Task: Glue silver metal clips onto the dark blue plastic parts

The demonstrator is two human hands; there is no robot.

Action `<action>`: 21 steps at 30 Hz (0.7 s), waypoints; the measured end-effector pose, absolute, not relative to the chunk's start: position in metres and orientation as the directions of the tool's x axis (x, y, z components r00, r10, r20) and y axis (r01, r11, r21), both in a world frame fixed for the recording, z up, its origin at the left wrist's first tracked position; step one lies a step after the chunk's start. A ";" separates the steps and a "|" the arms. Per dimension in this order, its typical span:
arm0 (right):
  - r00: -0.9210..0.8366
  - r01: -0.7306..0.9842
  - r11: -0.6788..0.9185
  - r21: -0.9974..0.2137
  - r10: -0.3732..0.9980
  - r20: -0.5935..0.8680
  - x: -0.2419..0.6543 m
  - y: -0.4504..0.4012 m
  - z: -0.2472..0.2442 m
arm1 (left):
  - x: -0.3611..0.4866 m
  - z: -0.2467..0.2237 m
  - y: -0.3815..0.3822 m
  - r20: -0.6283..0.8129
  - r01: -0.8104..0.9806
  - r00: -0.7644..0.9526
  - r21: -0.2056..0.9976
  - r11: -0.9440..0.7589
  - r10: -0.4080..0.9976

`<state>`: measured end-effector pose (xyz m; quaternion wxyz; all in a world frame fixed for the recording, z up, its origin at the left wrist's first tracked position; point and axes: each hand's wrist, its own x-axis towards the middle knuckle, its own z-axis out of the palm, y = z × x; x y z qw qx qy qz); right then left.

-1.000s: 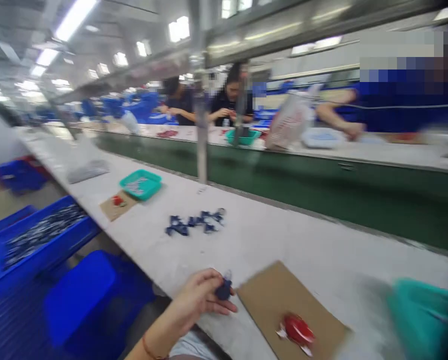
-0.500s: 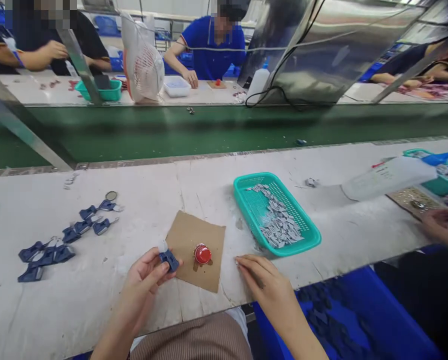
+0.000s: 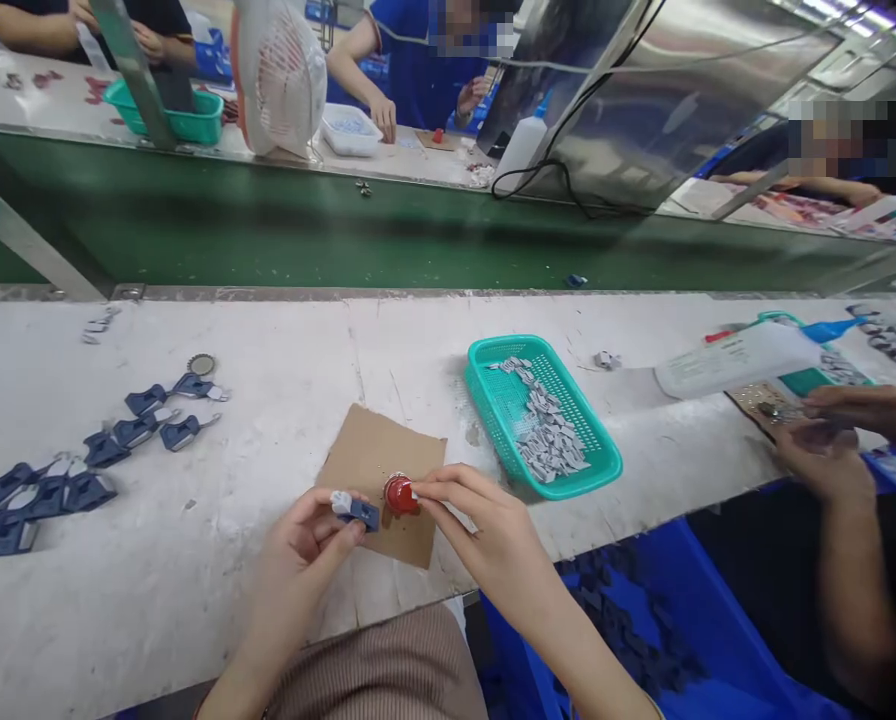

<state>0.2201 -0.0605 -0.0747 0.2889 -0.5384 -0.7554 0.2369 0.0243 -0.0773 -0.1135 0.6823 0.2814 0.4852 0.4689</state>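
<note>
My left hand point(image 3: 309, 550) pinches a dark blue plastic buckle-like piece point(image 3: 363, 514) with a whitish part at its upper end. My right hand point(image 3: 497, 535) has thumb and fingers pressed together on a small pale piece point(image 3: 415, 490), mostly hidden by the fingertips, at the edge of a small round red cap point(image 3: 398, 494) with a shiny top. Whether the piece touches the cap I cannot tell. Beneath the cap lies a square of brown cardboard point(image 3: 350, 450). To the right, a green basket point(image 3: 605, 462) holds many small grey pieces point(image 3: 557, 450).
Several similar blue pieces point(image 3: 137, 428) lie on the left of the white table point(image 3: 215, 580), near a crown cap point(image 3: 201, 365). A white squeeze bottle point(image 3: 740, 358) lies at right, beside a co-worker's hands point(image 3: 830, 450). Below the edge stands a blue bin point(image 3: 688, 590).
My right hand has moved left from the bare table to the red cap. My left hand has turned the blue piece more sideways. The whole view has shifted slightly.
</note>
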 end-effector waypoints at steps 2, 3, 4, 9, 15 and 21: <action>-0.279 0.697 0.338 -0.633 0.940 0.194 0.217 -0.059 -0.080 | 0.027 -0.111 -0.078 -0.405 -0.386 0.049 0.836 0.391 0.913; -0.284 0.707 0.344 -0.618 0.938 0.197 0.217 -0.059 -0.082 | 0.029 -0.110 -0.079 -0.409 -0.395 0.031 0.833 0.387 0.912; -0.287 0.715 0.348 -0.606 0.937 0.200 0.216 -0.059 -0.084 | 0.030 -0.110 -0.079 -0.411 -0.402 0.018 0.832 0.383 0.911; -0.245 0.702 0.327 -0.633 0.945 0.216 0.214 -0.060 -0.087 | 0.030 -0.114 -0.078 -0.388 -0.398 0.078 0.832 0.386 0.918; -0.105 0.553 0.101 -0.827 0.993 0.051 0.216 -0.058 -0.081 | 0.030 -0.114 -0.074 -0.345 -0.394 0.112 0.846 0.360 0.932; 0.032 0.067 -0.248 -0.966 0.969 -0.246 0.220 -0.051 -0.062 | 0.040 -0.104 -0.071 -0.315 -0.405 0.099 0.854 0.327 0.944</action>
